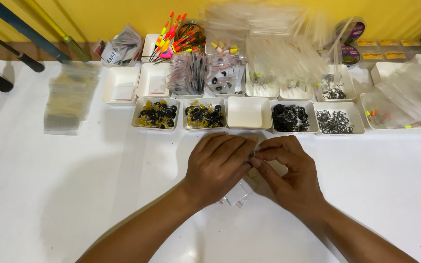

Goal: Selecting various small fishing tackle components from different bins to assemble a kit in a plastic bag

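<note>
Pinching clear bag [237, 195] — hands [249, 165] mid-table

Small fishing-tackle packing workbench, likely a home workshop or shop back room: white table [49, 195] against a yellow wall [123, 14], rows of white trays [249, 113] sorting black hooks [334, 122], black rings [290, 118] and black-and-yellow bits [157, 115]. Bright fishing floats [171, 34], stacks of clear plastic bags [69, 95] and rod handles [15, 36] at the back.
</note>
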